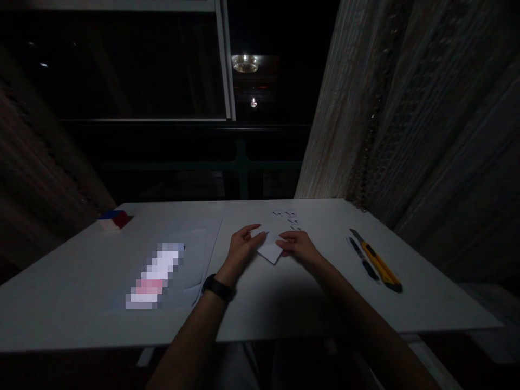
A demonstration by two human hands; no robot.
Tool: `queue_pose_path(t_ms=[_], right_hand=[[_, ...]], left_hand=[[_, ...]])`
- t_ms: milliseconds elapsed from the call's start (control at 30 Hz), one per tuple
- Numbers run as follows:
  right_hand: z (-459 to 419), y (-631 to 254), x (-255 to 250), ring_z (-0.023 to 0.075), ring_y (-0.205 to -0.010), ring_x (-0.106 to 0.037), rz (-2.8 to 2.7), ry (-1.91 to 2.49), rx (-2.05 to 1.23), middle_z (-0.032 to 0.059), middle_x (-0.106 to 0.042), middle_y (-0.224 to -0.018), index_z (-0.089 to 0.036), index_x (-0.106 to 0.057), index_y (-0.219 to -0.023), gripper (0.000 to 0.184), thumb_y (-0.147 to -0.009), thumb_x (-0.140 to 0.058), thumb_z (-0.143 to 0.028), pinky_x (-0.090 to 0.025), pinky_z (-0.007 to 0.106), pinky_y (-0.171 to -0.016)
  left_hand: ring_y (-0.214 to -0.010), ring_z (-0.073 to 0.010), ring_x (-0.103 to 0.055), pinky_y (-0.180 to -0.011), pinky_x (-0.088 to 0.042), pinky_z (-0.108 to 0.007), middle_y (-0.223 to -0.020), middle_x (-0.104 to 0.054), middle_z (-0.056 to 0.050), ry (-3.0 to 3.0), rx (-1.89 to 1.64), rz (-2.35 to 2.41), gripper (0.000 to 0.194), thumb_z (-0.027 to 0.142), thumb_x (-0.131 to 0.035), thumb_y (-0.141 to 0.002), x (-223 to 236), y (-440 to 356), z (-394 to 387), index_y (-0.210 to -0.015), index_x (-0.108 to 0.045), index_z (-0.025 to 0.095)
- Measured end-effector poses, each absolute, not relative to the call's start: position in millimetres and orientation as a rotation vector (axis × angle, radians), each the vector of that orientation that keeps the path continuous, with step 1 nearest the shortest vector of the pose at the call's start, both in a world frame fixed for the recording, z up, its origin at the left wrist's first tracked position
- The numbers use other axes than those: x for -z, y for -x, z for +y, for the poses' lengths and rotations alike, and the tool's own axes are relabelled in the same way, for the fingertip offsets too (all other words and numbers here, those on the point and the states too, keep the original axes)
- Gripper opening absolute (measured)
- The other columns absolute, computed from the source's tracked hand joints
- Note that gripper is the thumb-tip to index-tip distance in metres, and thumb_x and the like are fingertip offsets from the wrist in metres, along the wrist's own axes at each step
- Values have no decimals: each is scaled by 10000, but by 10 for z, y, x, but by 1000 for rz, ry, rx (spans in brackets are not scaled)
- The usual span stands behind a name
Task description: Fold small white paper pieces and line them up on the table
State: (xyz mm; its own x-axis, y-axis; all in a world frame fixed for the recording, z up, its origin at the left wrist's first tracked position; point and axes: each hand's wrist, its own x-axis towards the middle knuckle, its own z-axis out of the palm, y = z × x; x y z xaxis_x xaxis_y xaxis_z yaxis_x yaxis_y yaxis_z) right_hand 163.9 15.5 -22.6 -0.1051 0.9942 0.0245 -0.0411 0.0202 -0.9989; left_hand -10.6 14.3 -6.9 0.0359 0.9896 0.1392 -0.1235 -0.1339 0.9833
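Note:
A small white piece of folded paper (271,252) is held just over the middle of the table, one corner pointing toward me. My left hand (244,245) grips its left side with thumb and fingers; a dark band circles that wrist. On the right edge, my right hand (298,246) pinches the paper between thumb and fingers. Beyond the hands lie several small paper pieces with dark marks (290,214). The far part of the held paper is partly hidden by my fingers.
The white table (260,319) carries a yellow utility knife (379,265) and a black-and-clear pen (363,259) at right. White paper sheets (197,254) lie at left, partly under a pixelated bright area. A colored cube (114,219) sits far left. Curtains (337,97) flank a dark window.

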Motion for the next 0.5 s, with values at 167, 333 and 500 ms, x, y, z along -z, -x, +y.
queue_pose_path(t_ms=[167, 333, 500], right_hand=[[160, -1640, 224, 120, -490, -519, -1385, 1140, -984, -8, -563, -529, -141, -646, -793, 286, -593, -665, -344, -404, 237, -470], [138, -1630, 185, 126, -505, -531, -1357, 1124, -874, -3, -591, -586, -152, -582, -981, 421, -612, -648, -344, -406, 237, -485], [123, -1616, 189, 188, -620, -614, -1197, 985, -1258, 32, -659, -725, -191, -476, -1093, 630, -522, -723, -289, -474, 309, -581]], left_hand=[[-629, -182, -609, -577, -454, -276, -737, -672, -113, -1313, -1162, 1104, 339, 302, -728, -538, 124, 116, 151, -787, -669, 78], [-571, -150, -597, -561, -451, -260, -680, -666, -86, -1297, -1000, 974, 432, 233, -740, -533, 162, 96, 115, -919, -630, 74], [-586, -138, -595, -558, -449, -243, -720, -655, -83, -1184, -1079, 915, 452, 227, -723, -563, 144, 87, 108, -968, -591, 78]])
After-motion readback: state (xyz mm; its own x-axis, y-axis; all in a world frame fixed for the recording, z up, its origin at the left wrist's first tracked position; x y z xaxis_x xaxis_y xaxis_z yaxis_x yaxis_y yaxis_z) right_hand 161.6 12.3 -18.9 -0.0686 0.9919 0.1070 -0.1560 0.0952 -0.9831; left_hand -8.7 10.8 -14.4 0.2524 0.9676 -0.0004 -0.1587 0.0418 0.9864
